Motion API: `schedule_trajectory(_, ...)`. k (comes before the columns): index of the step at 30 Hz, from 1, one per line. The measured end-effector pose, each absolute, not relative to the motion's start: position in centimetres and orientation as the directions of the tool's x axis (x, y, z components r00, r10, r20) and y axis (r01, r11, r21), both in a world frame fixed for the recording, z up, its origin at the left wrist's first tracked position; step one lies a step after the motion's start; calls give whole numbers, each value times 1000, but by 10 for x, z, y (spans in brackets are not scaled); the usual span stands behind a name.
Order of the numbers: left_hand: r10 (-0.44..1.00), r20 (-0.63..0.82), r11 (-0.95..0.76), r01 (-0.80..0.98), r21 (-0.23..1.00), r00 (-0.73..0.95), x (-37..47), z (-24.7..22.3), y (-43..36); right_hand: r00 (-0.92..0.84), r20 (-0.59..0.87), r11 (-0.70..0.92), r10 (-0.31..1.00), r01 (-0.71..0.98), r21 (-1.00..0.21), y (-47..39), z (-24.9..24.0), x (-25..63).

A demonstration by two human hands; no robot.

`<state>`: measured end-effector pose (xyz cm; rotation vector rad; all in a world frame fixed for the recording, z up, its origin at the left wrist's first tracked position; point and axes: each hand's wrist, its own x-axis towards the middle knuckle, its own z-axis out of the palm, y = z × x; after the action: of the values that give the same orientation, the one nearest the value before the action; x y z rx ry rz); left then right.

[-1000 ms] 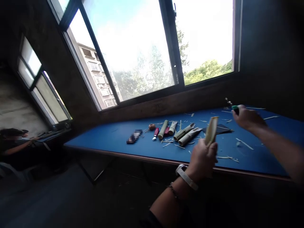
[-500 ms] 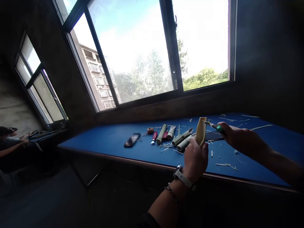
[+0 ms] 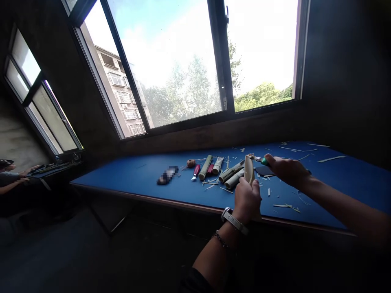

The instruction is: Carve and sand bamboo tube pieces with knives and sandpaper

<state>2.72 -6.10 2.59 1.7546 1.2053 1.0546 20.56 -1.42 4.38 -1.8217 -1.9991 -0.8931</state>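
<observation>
My left hand (image 3: pixel 247 198) is closed round the lower part of a pale split bamboo piece (image 3: pixel 249 167), held upright and slightly tilted over the table's front edge. In my right hand (image 3: pixel 282 167) is a cutting tool (image 3: pixel 264 161) with a green handle and a metal head. That head meets the top end of the bamboo piece; its exact shape is too small to make out. Behind the left hand lie several bamboo tubes (image 3: pixel 234 179) with slanted cut ends. A dark flat object (image 3: pixel 265 170) rests on the table below the tool.
The blue table (image 3: pixel 122 179) carries scattered bamboo strips (image 3: pixel 287 206), a red-handled tool (image 3: pixel 196 172), a ball of twine (image 3: pixel 191 163) and a blurred-out dark object (image 3: pixel 168 175). A window (image 3: pixel 183 65) stands behind. Other people (image 3: pixel 15 179) sit at far left.
Both hands, with the bamboo piece and the tool, have shifted a little to the left. The bamboo piece has turned and shows narrower. The whole view has shifted slightly.
</observation>
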Motion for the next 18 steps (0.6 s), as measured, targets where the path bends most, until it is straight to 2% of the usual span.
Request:
schedule_trajectory(3, 952, 219, -284, 354, 891, 213, 28, 29, -54, -149, 556, 32, 818, 976, 214, -7, 50, 199)
schedule_trajectory(8, 934, 334, -345, 547, 763, 124, 35, 37, -45, -13, 541, -37, 841, 996, 81, 3, 42, 177)
schedule_trajectory(11, 936, 331, -342, 535, 772, 121, 36, 32, -40, 33, 547, -71, 836, 996, 49, 7, 37, 172)
schedule_trajectory(15, 946, 301, -320, 520, 792, 124, 31, 28, -33, 7, 531, -40, 848, 998, 51, 12, 42, 179)
schedule_trajectory(18, 948, 296, -309, 534, 787, 114, 34, 33, -39, 46, 501, -51, 864, 999, -3, 16, 45, 182)
